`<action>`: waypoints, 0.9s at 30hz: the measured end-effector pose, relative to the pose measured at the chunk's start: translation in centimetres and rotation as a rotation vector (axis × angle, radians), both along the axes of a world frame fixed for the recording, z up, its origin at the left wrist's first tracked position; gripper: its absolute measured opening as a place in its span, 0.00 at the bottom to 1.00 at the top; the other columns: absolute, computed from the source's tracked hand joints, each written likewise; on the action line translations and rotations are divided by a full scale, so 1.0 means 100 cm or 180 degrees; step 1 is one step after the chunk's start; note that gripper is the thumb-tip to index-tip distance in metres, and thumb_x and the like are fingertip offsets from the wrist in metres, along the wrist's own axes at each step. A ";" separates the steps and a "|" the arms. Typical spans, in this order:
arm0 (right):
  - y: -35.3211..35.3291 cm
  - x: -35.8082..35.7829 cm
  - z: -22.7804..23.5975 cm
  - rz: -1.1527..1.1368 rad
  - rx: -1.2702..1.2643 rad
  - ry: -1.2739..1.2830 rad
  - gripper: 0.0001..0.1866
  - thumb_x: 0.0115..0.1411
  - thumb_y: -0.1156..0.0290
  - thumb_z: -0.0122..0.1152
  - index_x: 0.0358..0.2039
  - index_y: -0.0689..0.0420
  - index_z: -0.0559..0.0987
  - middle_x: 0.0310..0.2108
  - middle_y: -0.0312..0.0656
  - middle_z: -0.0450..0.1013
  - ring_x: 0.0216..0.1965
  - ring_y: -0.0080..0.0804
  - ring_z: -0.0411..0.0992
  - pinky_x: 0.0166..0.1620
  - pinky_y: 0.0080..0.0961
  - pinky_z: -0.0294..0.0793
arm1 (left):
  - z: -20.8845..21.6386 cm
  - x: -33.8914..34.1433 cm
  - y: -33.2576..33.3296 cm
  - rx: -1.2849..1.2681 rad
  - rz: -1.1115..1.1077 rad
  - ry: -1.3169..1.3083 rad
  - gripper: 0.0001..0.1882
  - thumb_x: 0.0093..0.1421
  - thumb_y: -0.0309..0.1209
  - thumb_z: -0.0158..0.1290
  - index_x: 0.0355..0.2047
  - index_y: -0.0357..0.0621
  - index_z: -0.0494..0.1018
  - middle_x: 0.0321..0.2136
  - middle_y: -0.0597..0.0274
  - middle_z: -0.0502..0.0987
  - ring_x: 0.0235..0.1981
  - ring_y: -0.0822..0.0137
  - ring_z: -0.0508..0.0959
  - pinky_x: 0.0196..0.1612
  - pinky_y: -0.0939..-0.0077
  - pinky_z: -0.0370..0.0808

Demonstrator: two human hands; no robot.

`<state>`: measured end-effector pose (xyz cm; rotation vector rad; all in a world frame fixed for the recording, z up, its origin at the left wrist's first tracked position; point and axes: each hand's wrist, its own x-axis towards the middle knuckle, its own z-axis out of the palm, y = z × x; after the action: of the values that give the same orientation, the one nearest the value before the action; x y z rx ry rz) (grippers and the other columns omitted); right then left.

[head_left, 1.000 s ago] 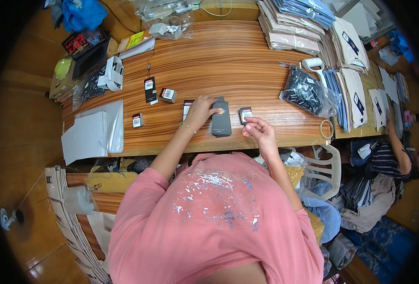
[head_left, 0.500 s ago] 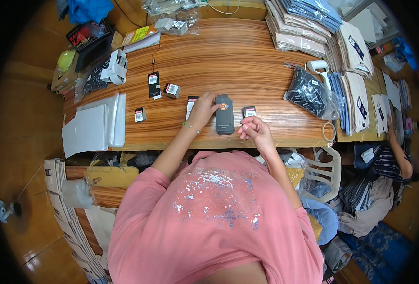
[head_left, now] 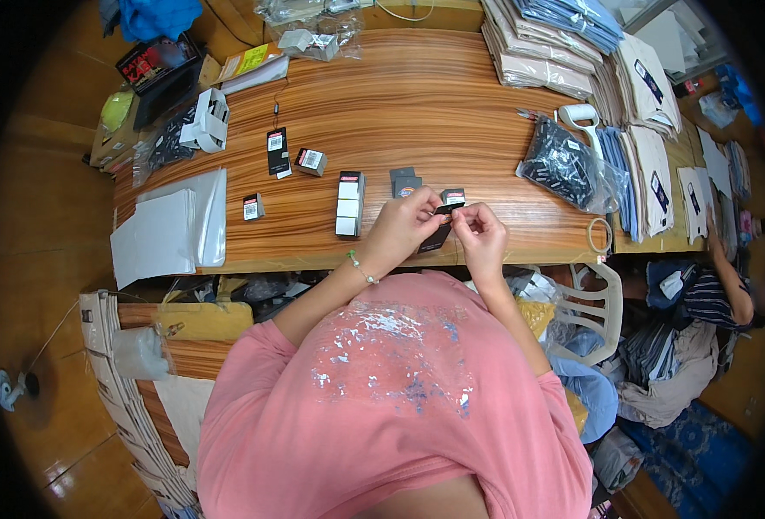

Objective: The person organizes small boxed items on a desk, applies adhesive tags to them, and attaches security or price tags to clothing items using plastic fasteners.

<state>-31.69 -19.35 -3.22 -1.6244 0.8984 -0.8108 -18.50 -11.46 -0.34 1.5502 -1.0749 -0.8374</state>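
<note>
My left hand [head_left: 406, 229] pinches a dark hang tag [head_left: 435, 240] above the table's near edge. At the tag's top edge, the closed fingertips of my right hand [head_left: 481, 241] meet it; any small piece between them is too small to make out. Behind my left hand lies a stack of grey hang tags [head_left: 404, 176], partly covered by it. A tall stack of tags with white labels [head_left: 348, 204] is to the left of that hand. Just beyond my fingers sits a small stack of labelled tags [head_left: 454, 195].
Farther left are two small labelled stacks [head_left: 311, 162] [head_left: 252, 207] and a black tag on a cord [head_left: 277, 152]. White sheets [head_left: 154, 233] lie at the left edge. On the right are a bag of black pieces [head_left: 562, 164], a tape roll [head_left: 599, 234] and folded garments [head_left: 646, 173].
My left hand has left the grey stack and moved right with one tag, meeting my right hand. The tall white-labelled stack, partly covered before, is now in full view.
</note>
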 end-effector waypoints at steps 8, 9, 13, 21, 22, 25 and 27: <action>0.005 -0.013 0.006 -0.0148 -0.0480 0.0023 0.02 0.54 0.79 0.57 0.28 0.64 0.75 0.23 0.36 0.73 0.24 0.16 0.68 0.28 0.13 0.67 | 0.012 -0.014 -0.003 -0.0146 -0.0247 -0.0051 0.08 0.53 0.26 0.53 0.31 0.33 0.70 0.26 0.52 0.76 0.28 0.65 0.78 0.31 0.76 0.75; 0.004 -0.014 0.007 -0.0155 -0.0405 -0.0118 0.02 0.54 0.79 0.56 0.29 0.64 0.75 0.24 0.36 0.73 0.25 0.16 0.68 0.29 0.13 0.67 | 0.013 -0.014 -0.004 -0.0148 -0.0272 -0.0122 0.08 0.53 0.26 0.54 0.30 0.34 0.70 0.26 0.54 0.76 0.27 0.64 0.78 0.30 0.76 0.74; 0.000 -0.020 0.023 0.0168 0.0510 -0.0500 0.06 0.55 0.80 0.52 0.35 0.64 0.73 0.26 0.38 0.74 0.27 0.18 0.69 0.34 0.14 0.68 | 0.015 -0.011 -0.004 -0.0519 -0.0418 -0.1617 0.06 0.49 0.28 0.56 0.28 0.40 0.75 0.27 0.63 0.76 0.28 0.66 0.77 0.30 0.76 0.73; -0.011 -0.040 0.031 0.0759 0.2068 -0.0669 0.07 0.59 0.77 0.48 0.39 0.62 0.69 0.31 0.39 0.73 0.33 0.21 0.71 0.39 0.18 0.71 | 0.014 -0.010 -0.008 -0.1493 -0.0724 -0.2888 0.08 0.44 0.28 0.54 0.27 0.46 0.75 0.26 0.69 0.73 0.30 0.68 0.73 0.30 0.75 0.71; -0.009 -0.039 0.031 0.0669 0.2282 -0.0766 0.06 0.59 0.77 0.48 0.37 0.62 0.69 0.30 0.39 0.73 0.33 0.21 0.71 0.40 0.19 0.72 | 0.014 -0.008 -0.010 -0.1611 -0.0799 -0.2969 0.08 0.44 0.28 0.53 0.28 0.46 0.75 0.26 0.69 0.73 0.30 0.68 0.73 0.31 0.75 0.71; -0.011 -0.042 0.022 0.0765 0.2605 -0.0954 0.03 0.59 0.76 0.49 0.34 0.59 0.68 0.30 0.40 0.73 0.34 0.23 0.72 0.40 0.23 0.75 | 0.012 0.003 -0.016 -0.1850 -0.1315 -0.3017 0.08 0.44 0.28 0.52 0.28 0.45 0.74 0.27 0.67 0.73 0.31 0.67 0.73 0.33 0.75 0.71; -0.011 -0.044 0.016 0.0825 0.2676 -0.0924 0.03 0.59 0.75 0.50 0.34 0.58 0.69 0.31 0.39 0.72 0.32 0.21 0.71 0.39 0.22 0.76 | 0.013 0.007 -0.017 -0.1881 -0.1624 -0.3070 0.08 0.44 0.28 0.51 0.28 0.44 0.74 0.27 0.66 0.73 0.31 0.67 0.73 0.33 0.75 0.71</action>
<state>-36.05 -20.43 -1.62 -0.8305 0.6649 -0.3805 -17.78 -13.21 0.92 1.1432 -2.2342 0.0239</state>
